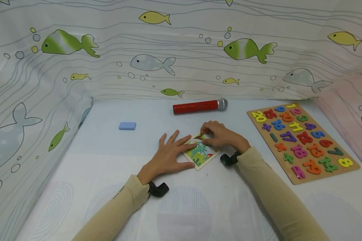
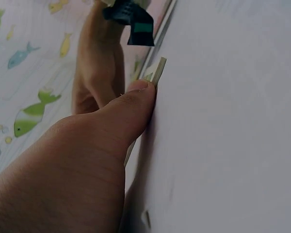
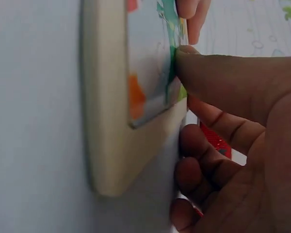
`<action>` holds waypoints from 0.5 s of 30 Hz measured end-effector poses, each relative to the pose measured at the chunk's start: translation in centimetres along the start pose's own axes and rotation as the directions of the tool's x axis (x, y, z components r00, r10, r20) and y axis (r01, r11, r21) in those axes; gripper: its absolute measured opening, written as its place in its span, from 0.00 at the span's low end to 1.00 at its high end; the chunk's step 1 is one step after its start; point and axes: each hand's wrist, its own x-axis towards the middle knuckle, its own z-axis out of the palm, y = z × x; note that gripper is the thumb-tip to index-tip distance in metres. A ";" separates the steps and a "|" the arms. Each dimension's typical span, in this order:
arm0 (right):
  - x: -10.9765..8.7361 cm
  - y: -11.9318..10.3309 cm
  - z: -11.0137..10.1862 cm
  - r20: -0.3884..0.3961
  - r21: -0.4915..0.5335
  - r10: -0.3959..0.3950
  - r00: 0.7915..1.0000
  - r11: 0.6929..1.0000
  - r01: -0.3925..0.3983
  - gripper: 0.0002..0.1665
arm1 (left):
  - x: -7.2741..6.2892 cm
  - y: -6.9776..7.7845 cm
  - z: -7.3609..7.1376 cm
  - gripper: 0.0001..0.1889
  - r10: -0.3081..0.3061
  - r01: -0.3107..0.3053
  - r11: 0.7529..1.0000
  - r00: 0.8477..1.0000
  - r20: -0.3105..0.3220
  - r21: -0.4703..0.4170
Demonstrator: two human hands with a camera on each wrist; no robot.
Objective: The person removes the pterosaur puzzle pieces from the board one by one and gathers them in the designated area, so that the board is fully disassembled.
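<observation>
Picture puzzle (image 1: 202,154) on table (image 1: 93,150), well short of far edge. Your left hand (image 1: 170,155) spread, bracing it, gripping nothing; right hand (image 1: 221,135) curled at far corner, grip unclear. Hold puzzle flat, work gently.

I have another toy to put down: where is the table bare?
The table is bare between the blue block and left hand, between block and microphone, and between left sleeve and right sleeve. Crowded: the middle, where that hand and the right hand touch the picture board, and the right side, under the number board.
</observation>
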 end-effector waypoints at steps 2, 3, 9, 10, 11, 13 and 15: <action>0.1 -0.2 -0.2 0.030 -0.027 0.005 1.000 1.000 -0.004 0.13 | 0.0 0.0 0.1 0.38 0.003 -0.003 1.000 1.000 -0.004 -0.003; 0.2 -0.3 -0.4 0.044 -0.040 0.003 0.999 0.999 -0.001 0.13 | 0.0 -0.1 0.2 0.38 0.006 -0.006 1.000 1.000 -0.007 -0.003; 0.5 -1.1 -1.0 0.088 -0.117 -0.012 0.996 0.993 0.022 0.12 | 0.0 -0.1 0.3 0.38 0.011 -0.011 1.000 1.000 -0.014 0.002; 0.6 -1.2 -1.1 0.091 -0.126 -0.014 0.996 0.992 0.026 0.12 | 0.0 -0.1 0.3 0.38 0.010 -0.010 1.000 1.000 -0.012 0.002; 0.7 -1.3 -1.1 0.095 -0.134 -0.016 0.995 0.991 0.029 0.11 | 0.0 -0.1 0.3 0.38 0.011 -0.011 1.000 1.000 -0.011 0.005; 0.8 -1.6 -1.3 0.098 -0.150 -0.010 0.995 0.988 0.025 0.11 | 0.1 -0.1 0.2 0.38 0.009 -0.009 1.000 1.000 -0.011 0.008; 0.8 -1.8 -1.4 0.098 -0.164 0.005 0.995 0.986 0.012 0.12 | 0.1 0.0 0.1 0.38 0.006 -0.006 1.000 1.000 -0.010 0.009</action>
